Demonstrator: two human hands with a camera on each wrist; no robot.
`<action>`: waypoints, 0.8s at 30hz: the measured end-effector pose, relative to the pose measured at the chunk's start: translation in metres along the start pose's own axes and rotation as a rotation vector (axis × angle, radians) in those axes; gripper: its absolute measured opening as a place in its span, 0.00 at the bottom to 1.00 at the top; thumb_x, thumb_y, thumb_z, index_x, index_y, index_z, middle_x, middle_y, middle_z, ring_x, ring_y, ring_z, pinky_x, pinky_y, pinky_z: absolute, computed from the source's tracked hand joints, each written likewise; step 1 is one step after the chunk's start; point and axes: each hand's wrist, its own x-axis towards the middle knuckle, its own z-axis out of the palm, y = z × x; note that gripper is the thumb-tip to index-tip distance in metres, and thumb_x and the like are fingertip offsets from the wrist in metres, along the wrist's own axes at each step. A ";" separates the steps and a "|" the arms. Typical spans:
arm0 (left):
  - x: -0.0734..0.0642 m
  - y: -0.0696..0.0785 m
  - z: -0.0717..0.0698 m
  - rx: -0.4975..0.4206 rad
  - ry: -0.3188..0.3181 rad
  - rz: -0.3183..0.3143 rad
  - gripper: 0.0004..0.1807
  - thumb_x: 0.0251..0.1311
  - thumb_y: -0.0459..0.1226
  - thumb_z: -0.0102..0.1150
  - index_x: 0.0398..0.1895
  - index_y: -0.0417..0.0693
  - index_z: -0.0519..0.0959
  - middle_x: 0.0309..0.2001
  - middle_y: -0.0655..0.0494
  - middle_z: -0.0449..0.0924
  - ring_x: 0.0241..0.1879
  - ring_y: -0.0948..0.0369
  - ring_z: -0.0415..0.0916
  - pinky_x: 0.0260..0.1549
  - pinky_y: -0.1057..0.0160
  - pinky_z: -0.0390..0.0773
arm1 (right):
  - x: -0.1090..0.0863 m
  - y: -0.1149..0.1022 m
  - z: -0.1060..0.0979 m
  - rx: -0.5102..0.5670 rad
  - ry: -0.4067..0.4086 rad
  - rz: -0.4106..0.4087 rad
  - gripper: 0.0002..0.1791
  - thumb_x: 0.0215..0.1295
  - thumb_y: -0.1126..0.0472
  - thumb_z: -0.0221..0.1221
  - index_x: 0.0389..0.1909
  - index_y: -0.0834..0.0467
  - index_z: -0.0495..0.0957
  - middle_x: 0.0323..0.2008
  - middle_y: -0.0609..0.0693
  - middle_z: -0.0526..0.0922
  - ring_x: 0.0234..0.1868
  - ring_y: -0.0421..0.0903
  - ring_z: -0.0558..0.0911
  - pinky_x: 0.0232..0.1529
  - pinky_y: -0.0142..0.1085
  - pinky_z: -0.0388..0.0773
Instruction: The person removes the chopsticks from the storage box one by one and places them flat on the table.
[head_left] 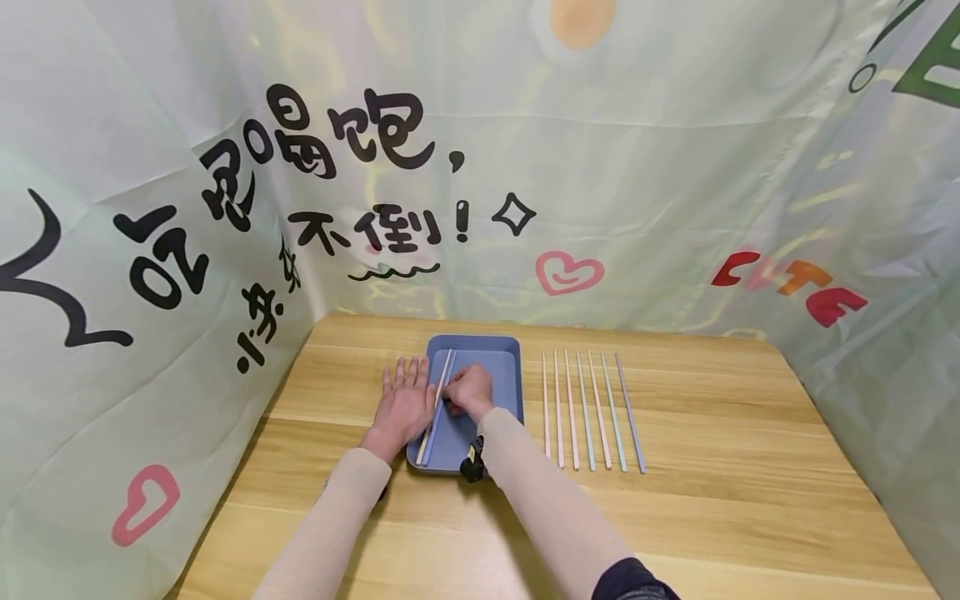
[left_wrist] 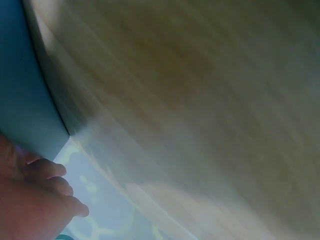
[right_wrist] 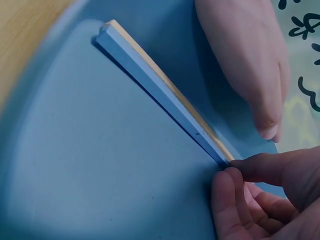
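Note:
A blue rectangular tray (head_left: pixel 508 354) lies on the table with a blue chopstick (right_wrist: pixel 155 85) and a cream chopstick (right_wrist: pixel 172 90) side by side along its left part. My right hand (head_left: pixel 472 390) is over the tray and pinches the blue chopstick between thumb and fingers (right_wrist: pixel 225 192), right beside the cream one. The fingers cover part of both sticks. My left hand (head_left: pixel 405 406) rests at the tray's left rim, fingers stretched out and pointing away from me. In the left wrist view its fingers show beside the tray's outer wall (left_wrist: pixel 30 90).
To the right of the tray, several chopsticks (head_left: pixel 592 417) in pink, pale blue, mint and blue lie spaced out in a row on the wooden table (head_left: pixel 720 450). Printed cloth walls (head_left: pixel 645 192) stand at the back, left and right of the table.

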 end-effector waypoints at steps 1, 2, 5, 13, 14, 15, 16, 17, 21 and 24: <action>0.000 0.000 0.000 -0.002 -0.001 -0.001 0.34 0.84 0.46 0.37 0.84 0.39 0.55 0.82 0.36 0.56 0.83 0.36 0.46 0.79 0.30 0.46 | 0.000 0.000 -0.001 0.003 -0.001 0.002 0.02 0.58 0.72 0.71 0.30 0.67 0.87 0.22 0.62 0.88 0.12 0.44 0.82 0.18 0.38 0.84; 0.000 0.000 0.000 -0.007 -0.002 -0.003 0.34 0.84 0.47 0.37 0.84 0.39 0.54 0.82 0.36 0.56 0.84 0.36 0.46 0.79 0.30 0.45 | 0.000 0.000 -0.001 0.004 -0.001 0.005 0.02 0.58 0.72 0.70 0.30 0.67 0.87 0.23 0.63 0.89 0.13 0.45 0.83 0.18 0.38 0.85; 0.000 0.000 0.000 -0.015 -0.002 -0.003 0.34 0.84 0.47 0.37 0.84 0.38 0.54 0.82 0.35 0.56 0.84 0.36 0.46 0.80 0.30 0.44 | -0.001 -0.001 -0.004 0.000 -0.003 0.013 0.02 0.58 0.72 0.70 0.30 0.66 0.86 0.25 0.64 0.89 0.15 0.48 0.86 0.19 0.39 0.86; 0.000 -0.001 0.000 -0.011 0.009 0.000 0.34 0.83 0.46 0.38 0.83 0.37 0.56 0.81 0.34 0.57 0.83 0.35 0.48 0.79 0.29 0.46 | -0.003 0.000 -0.006 -0.017 -0.002 -0.002 0.03 0.57 0.72 0.71 0.27 0.66 0.85 0.17 0.59 0.86 0.15 0.49 0.85 0.20 0.41 0.86; 0.000 0.000 0.000 -0.010 0.009 0.001 0.34 0.83 0.46 0.38 0.83 0.37 0.56 0.81 0.34 0.58 0.83 0.35 0.48 0.79 0.29 0.46 | -0.003 0.000 -0.005 -0.025 0.000 -0.011 0.04 0.57 0.72 0.71 0.25 0.65 0.85 0.15 0.57 0.84 0.14 0.48 0.85 0.20 0.41 0.86; 0.000 0.000 0.000 -0.009 0.008 0.001 0.33 0.83 0.46 0.38 0.83 0.37 0.56 0.81 0.34 0.58 0.83 0.35 0.48 0.79 0.29 0.46 | -0.004 0.000 -0.004 -0.033 0.003 -0.019 0.06 0.57 0.72 0.71 0.24 0.65 0.84 0.13 0.55 0.82 0.14 0.48 0.84 0.19 0.42 0.86; 0.000 0.000 0.000 -0.010 0.005 0.001 0.34 0.83 0.46 0.38 0.83 0.37 0.56 0.81 0.33 0.57 0.83 0.35 0.48 0.79 0.29 0.46 | -0.004 0.000 -0.004 -0.037 0.007 -0.027 0.07 0.56 0.73 0.71 0.22 0.64 0.83 0.12 0.53 0.80 0.14 0.48 0.84 0.19 0.42 0.86; 0.000 0.000 -0.001 -0.010 0.002 0.001 0.34 0.84 0.46 0.38 0.83 0.37 0.55 0.81 0.33 0.57 0.83 0.36 0.48 0.79 0.29 0.46 | -0.005 0.000 -0.003 -0.044 0.013 -0.037 0.09 0.56 0.73 0.71 0.21 0.63 0.82 0.11 0.52 0.79 0.14 0.49 0.84 0.19 0.42 0.86; 0.000 0.001 -0.001 0.001 0.005 0.004 0.33 0.83 0.46 0.38 0.83 0.37 0.55 0.81 0.33 0.57 0.83 0.35 0.48 0.79 0.29 0.47 | -0.007 0.000 -0.003 -0.076 0.031 -0.065 0.15 0.55 0.73 0.70 0.16 0.60 0.76 0.09 0.49 0.75 0.17 0.55 0.88 0.19 0.43 0.86; 0.000 0.001 0.000 0.010 0.006 0.004 0.33 0.83 0.46 0.38 0.84 0.38 0.55 0.81 0.33 0.57 0.83 0.35 0.49 0.79 0.29 0.47 | -0.008 -0.001 -0.003 -0.103 0.029 -0.068 0.18 0.56 0.71 0.71 0.14 0.58 0.73 0.09 0.50 0.76 0.19 0.57 0.89 0.19 0.43 0.86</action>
